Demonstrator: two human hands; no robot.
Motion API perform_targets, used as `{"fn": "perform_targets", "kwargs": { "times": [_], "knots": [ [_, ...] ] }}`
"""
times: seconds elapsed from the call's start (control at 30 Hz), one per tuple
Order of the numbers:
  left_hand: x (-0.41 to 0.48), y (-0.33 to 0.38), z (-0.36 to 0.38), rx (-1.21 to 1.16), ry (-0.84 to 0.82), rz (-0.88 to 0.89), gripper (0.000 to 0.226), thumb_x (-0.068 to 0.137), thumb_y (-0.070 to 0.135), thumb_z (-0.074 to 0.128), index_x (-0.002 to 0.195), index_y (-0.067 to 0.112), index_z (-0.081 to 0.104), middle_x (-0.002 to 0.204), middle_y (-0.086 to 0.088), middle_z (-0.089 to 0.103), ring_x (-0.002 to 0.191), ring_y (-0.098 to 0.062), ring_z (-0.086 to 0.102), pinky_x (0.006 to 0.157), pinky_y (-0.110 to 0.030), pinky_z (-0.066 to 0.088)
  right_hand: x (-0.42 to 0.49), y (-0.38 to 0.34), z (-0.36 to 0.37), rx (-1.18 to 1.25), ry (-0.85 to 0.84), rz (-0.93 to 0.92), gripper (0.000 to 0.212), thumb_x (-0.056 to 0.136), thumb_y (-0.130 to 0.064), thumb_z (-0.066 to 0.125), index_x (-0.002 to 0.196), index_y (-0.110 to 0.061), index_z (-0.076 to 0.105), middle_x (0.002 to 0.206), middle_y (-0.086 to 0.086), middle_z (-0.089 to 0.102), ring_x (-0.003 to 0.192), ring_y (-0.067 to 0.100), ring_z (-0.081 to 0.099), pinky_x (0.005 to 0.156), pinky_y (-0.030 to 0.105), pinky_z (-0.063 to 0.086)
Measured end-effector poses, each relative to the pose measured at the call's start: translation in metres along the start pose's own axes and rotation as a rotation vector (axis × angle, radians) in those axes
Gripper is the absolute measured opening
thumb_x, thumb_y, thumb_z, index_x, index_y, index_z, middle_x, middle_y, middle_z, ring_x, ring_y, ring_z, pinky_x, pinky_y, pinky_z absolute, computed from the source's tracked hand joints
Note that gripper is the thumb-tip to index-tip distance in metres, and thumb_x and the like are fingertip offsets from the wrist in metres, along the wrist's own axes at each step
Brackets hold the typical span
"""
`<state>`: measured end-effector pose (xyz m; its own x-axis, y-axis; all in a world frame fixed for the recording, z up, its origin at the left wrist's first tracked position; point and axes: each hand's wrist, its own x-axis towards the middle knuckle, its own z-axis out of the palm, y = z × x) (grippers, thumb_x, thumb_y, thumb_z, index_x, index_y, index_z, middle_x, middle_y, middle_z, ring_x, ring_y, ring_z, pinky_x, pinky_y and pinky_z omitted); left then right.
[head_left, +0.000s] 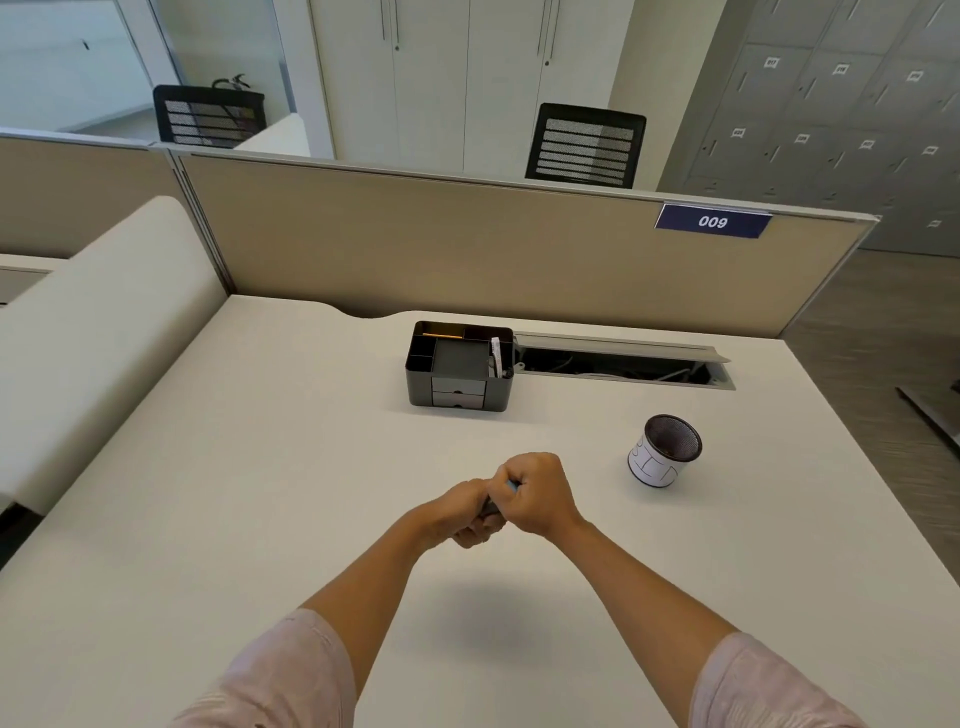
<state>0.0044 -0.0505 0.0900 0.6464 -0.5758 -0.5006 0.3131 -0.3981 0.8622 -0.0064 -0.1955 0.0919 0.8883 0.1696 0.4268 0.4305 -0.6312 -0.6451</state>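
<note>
Above the middle of the white desk (260, 493), my left hand (470, 514) and my right hand (537, 491) meet. Both grip one small dark pen-like object (493, 505) with a light blue tip showing at the right fist; most of it is hidden by the fingers. A black desk organiser (460, 366) with compartments and two small drawers stands farther back, holding a pencil and a white item. To the right sits a black mesh pen cup (665, 449) wrapped in a white paper label, with nothing visible inside.
An open cable tray (623, 361) runs along the desk's back edge, right of the organiser. A beige partition (467, 244) with a blue "009" tag (712, 222) closes the back. A low cream divider (104, 322) borders the left. The desk's right edge drops to the floor.
</note>
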Motion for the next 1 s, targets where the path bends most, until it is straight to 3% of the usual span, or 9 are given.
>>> {"fn": "perform_targets", "kwargs": {
  "times": [0.1,0.2,0.3,0.37,0.47,0.57,0.7,0.83,1.0],
  "knots": [
    [-0.001,-0.004,-0.004,-0.05,-0.039,-0.026,0.041,0.087,0.028,0.028,0.049,0.021,0.04,0.046,0.006,0.037,0.041,-0.011,0.024,0.04,-0.02,0.019,0.001,0.005,-0.001,0.057,-0.007,0.01,0.036,0.075,-0.022,0.047,0.043,-0.015,0.034,0.037,-0.004,0.031,0.037,0.01,0.026,0.041,0.018,0.022],
    [-0.002,-0.005,-0.004,-0.061,0.049,-0.028,0.048,0.094,0.035,0.025,0.051,0.02,0.041,0.045,0.005,0.035,0.042,-0.012,0.025,0.042,-0.021,0.02,-0.001,0.014,0.0,0.142,0.018,0.131,0.041,0.083,-0.028,0.044,0.044,-0.018,0.037,0.039,0.0,0.036,0.04,0.01,0.029,0.043,0.025,0.022],
    [-0.002,-0.012,-0.003,-0.116,0.155,-0.071,0.061,0.1,0.054,0.021,0.056,0.019,0.044,0.047,0.004,0.036,0.044,-0.013,0.027,0.046,-0.024,0.024,-0.009,0.024,0.006,0.181,0.048,0.359,0.05,0.094,-0.037,0.044,0.047,-0.021,0.038,0.041,-0.008,0.047,0.046,0.011,0.055,0.049,0.027,0.032],
    [-0.002,-0.02,-0.001,-0.114,0.224,-0.067,0.065,0.099,0.061,0.014,0.064,0.017,0.048,0.052,0.004,0.043,0.047,-0.012,0.033,0.05,-0.023,0.031,-0.018,0.029,0.014,0.147,0.021,0.535,0.054,0.096,-0.046,0.043,0.052,-0.015,0.044,0.054,-0.002,0.063,0.062,0.023,0.065,0.053,0.03,0.035],
    [-0.002,-0.035,0.001,-0.117,0.297,-0.066,0.068,0.096,0.064,0.008,0.078,0.016,0.052,0.064,0.002,0.049,0.057,-0.012,0.04,0.058,-0.023,0.038,-0.04,0.034,0.027,-0.022,-0.121,0.649,0.051,0.092,-0.06,0.036,0.055,-0.029,0.055,0.073,-0.002,0.073,0.062,0.018,0.062,0.053,0.029,0.039],
    [-0.003,-0.054,0.002,-0.131,0.348,-0.031,0.06,0.096,0.063,0.016,0.088,0.015,0.052,0.073,0.001,0.049,0.062,-0.012,0.04,0.06,-0.023,0.038,-0.062,0.04,0.041,-0.154,-0.24,0.68,0.05,0.091,-0.063,0.039,0.072,-0.024,0.064,0.066,-0.004,0.067,0.063,0.018,0.062,0.052,0.027,0.038],
    [-0.005,-0.079,0.002,-0.147,0.435,-0.013,0.052,0.098,0.056,0.032,0.109,0.01,0.052,0.089,0.002,0.055,0.072,-0.014,0.047,0.068,-0.025,0.042,-0.082,0.046,0.056,-0.185,-0.266,0.701,0.044,0.087,-0.062,0.053,0.079,-0.018,0.058,0.065,-0.006,0.062,0.061,0.018,0.059,0.052,0.026,0.038],
    [-0.006,-0.09,0.003,-0.173,0.472,-0.004,0.035,0.099,0.048,0.041,0.103,0.015,0.051,0.095,0.001,0.061,0.076,-0.014,0.054,0.069,-0.026,0.044,-0.089,0.046,0.064,-0.013,-0.285,0.729,0.028,0.082,-0.049,0.068,0.091,-0.025,0.06,0.081,-0.005,0.07,0.072,0.016,0.064,0.063,0.03,0.046],
    [-0.008,-0.095,0.005,-0.195,0.492,-0.011,0.029,0.099,0.045,0.044,0.102,0.018,0.052,0.097,0.001,0.064,0.079,-0.014,0.059,0.069,-0.027,0.046,-0.095,0.046,0.066,-0.139,-0.271,0.636,0.028,0.082,-0.046,0.07,0.1,-0.027,0.062,0.099,-0.009,0.066,0.091,0.013,0.061,0.077,0.032,0.05]
  ]
}}
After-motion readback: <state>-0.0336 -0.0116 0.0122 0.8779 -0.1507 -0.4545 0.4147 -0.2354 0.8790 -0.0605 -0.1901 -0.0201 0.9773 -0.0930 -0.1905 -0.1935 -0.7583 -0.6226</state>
